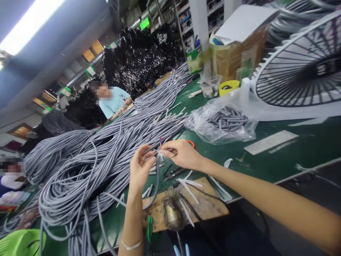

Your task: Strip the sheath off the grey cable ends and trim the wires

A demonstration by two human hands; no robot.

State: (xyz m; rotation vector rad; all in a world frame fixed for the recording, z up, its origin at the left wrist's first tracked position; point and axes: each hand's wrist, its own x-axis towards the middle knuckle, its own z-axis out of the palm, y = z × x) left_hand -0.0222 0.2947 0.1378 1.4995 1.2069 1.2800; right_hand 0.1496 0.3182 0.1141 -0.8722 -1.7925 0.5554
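My left hand (141, 166) is closed around the end of a grey cable (157, 179) that curves down toward the wooden block (207, 208). My right hand (181, 153) pinches the thin coloured wires (160, 142) sticking out of that cable's stripped end. Both hands meet above the green table (269, 161), just right of a big heap of grey cables (106, 156). Small cutting tools (174, 172) lie on the table under my hands.
A clear bag of short grey tubes (226, 122) lies to the right. Behind it stand a white fan guard (301, 67), a yellow bowl (228, 87), a clear cup (211, 86), a green can (194, 58) and a cardboard box (239, 46). Other people sit at the far left.
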